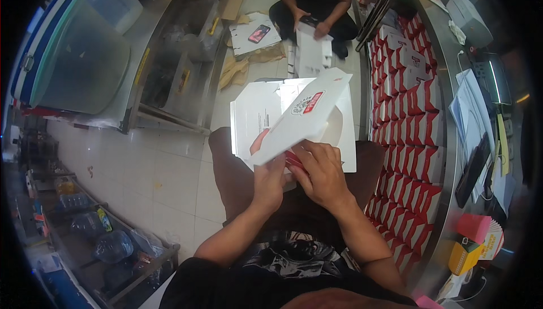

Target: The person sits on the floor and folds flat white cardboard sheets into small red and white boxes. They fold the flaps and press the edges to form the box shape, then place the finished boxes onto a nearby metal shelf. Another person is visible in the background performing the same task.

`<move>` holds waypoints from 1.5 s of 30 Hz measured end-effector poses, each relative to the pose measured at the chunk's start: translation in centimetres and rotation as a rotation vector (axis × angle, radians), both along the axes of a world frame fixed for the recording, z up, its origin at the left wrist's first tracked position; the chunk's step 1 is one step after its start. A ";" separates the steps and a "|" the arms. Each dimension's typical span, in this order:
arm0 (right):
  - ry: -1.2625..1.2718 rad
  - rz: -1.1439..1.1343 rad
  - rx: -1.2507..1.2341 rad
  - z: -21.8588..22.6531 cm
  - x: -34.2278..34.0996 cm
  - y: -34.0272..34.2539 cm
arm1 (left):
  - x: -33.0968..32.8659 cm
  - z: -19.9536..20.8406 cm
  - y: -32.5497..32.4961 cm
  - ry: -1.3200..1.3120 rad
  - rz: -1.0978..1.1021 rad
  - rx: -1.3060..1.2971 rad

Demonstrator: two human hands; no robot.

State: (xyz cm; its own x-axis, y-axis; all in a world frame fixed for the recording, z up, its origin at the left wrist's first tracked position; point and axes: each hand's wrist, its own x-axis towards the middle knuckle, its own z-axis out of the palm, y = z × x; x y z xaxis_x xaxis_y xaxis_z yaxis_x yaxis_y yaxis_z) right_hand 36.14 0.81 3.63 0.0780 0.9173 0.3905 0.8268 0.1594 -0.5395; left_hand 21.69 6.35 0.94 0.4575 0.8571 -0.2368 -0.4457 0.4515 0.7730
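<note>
A white cardboard box (305, 108), partly folded, is tilted up between my hands, with a red and black print on its face and a red edge towards me. My left hand (268, 183) grips its near left corner, the thumb reaching up behind the panel. Curled over the red near edge are the fingers of my right hand (323, 174). Under it, across my lap, lie more white cardboard sheets (246, 117); whether they join the held box I cannot tell. The panel hides part of my left fingers.
Rows of folded white and red boxes (404, 162) fill the right side below a metal counter (447, 139). Ahead, another person (314, 3) sits on the floor handling white card (311, 51). A phone (259, 34) lies left of them. Shelves with clear tubs (85, 54) stand left.
</note>
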 end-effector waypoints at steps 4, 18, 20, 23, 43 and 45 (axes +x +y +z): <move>0.042 -0.085 0.043 -1.1 -0.4 -0.2 | 0.3 -0.1 -0.1 0.006 -0.006 0.079; 0.303 -0.201 0.060 -1.7 2.7 -1.6 | -0.8 -0.3 1.2 0.152 -0.132 -0.079; 0.652 -0.448 0.061 -0.8 5.4 -1.1 | -1.5 -0.8 1.4 0.133 -0.247 -0.182; 1.122 -0.374 -0.019 -1.6 8.6 -1.9 | -3.2 -1.5 1.7 0.051 -0.542 -0.289; 1.537 -0.233 -0.295 -2.1 4.6 -3.3 | -3.1 -2.6 3.9 0.181 -0.171 -0.104; 1.541 -0.150 -0.458 -2.4 5.3 -3.6 | -3.7 -3.8 4.0 0.287 -0.321 -0.051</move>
State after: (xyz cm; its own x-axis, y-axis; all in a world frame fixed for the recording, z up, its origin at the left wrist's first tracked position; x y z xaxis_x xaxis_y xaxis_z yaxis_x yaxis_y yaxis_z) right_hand 41.41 -2.80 1.21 0.2124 0.8772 -0.4306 -0.5259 -0.2688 -0.8070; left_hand 17.99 10.33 -2.88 0.6082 0.6660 -0.4320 -0.0467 0.5733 0.8180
